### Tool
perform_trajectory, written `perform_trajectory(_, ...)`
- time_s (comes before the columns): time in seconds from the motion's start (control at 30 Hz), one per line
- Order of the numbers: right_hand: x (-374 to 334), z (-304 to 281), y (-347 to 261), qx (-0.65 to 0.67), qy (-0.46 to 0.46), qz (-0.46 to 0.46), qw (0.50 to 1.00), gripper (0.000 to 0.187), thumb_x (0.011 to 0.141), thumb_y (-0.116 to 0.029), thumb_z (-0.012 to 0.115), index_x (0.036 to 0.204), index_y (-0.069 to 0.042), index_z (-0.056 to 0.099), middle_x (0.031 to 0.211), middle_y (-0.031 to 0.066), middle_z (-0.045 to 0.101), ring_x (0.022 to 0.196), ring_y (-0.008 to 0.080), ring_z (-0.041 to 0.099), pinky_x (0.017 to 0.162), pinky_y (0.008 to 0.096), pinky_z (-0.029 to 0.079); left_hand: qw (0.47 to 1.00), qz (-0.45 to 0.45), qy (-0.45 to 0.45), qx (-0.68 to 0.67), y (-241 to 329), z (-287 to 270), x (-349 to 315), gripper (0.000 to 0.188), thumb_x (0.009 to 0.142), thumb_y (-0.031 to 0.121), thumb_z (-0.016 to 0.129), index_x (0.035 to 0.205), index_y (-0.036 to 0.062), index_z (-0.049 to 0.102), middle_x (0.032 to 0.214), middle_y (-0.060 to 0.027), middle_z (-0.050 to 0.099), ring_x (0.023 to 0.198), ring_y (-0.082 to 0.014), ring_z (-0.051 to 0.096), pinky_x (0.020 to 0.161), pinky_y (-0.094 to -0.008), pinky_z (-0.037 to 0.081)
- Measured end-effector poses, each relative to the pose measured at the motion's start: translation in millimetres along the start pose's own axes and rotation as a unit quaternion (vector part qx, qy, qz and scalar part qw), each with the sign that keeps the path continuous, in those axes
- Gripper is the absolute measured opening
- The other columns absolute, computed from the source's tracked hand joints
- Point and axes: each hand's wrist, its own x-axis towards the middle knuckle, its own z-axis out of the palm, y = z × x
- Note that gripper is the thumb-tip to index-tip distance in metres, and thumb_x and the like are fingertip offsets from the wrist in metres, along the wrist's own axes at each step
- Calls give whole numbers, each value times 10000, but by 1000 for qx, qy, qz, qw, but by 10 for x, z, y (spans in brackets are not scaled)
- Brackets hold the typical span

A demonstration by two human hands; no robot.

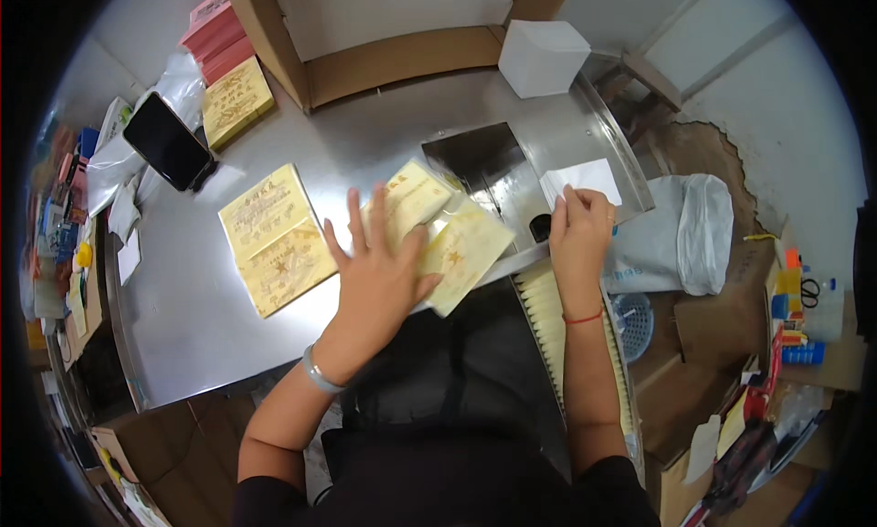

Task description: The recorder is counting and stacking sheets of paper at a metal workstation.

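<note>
My left hand (379, 271) is spread with its fingers apart over a yellow printed packet (416, 198). Its thumb reaches a second yellow printed sheet (473, 258), which looks thin and glossy and juts past the table's front edge. My right hand (582, 235) pinches the near edge of a small white paper (589, 178) between thumb and fingers, at the right side of the table. Left of my left hand lies a flat yellow printed stack (279, 239). Between the hands, a dark rectangular panel (484, 171) is set in the steel tabletop.
A phone (169, 142) leans at the left by another yellow stack (237, 100) and pink stacks (219, 38). A cardboard box (393, 70) and a stack of white paper (544, 59) stand behind. Below my right arm are a tray of cream-coloured pieces (539, 308) and a plastic bag (676, 235).
</note>
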Motion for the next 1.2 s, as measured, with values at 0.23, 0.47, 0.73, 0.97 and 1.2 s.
perform_trajectory(0.23,132,-96,67,82,-60,3,995,256,800,-43,626,1042,15,689,968,128,600,907,319,536,821,402,458,994,51,-31,86,-37,-146,405,597,742,578,670,1070,82,613,1364,-218,470,1095,-337,520,907,-521,400)
perform_trajectory(0.47,-186,-279,-474,197,-64,-170,963,273,800,-95,582,1056,-42,662,1059,145,653,1017,305,610,906,449,457,989,90,-10,-118,-175,67,88,491,712,156,682,1189,86,589,1365,-243,447,885,-365,588,719,-425,491)
perform_trajectory(0.73,-206,556,-861,126,-234,-110,958,151,788,-257,590,825,-142,680,938,61,682,902,260,635,882,468,396,962,144,-15,-231,207,7,169,594,811,25,602,1388,67,469,1496,-237,322,1253,-405,480,972,-411,453)
perform_trajectory(0.97,-44,831,-880,34,-45,-60,997,83,668,-164,641,609,-123,682,623,102,645,598,293,639,569,410,466,941,3,9,-337,-159,-317,-73,382,928,203,634,1261,25,577,1291,-208,567,929,-283,618,780,-399,516)
perform_trajectory(1.2,82,178,-331,14,187,59,981,319,806,-259,627,992,-2,654,1132,169,586,1228,339,471,1157,577,187,978,-93,-93,164,-1423,36,-288,771,911,611,426,1508,172,213,1503,-268,201,1315,-512,273,1028,-661,264)
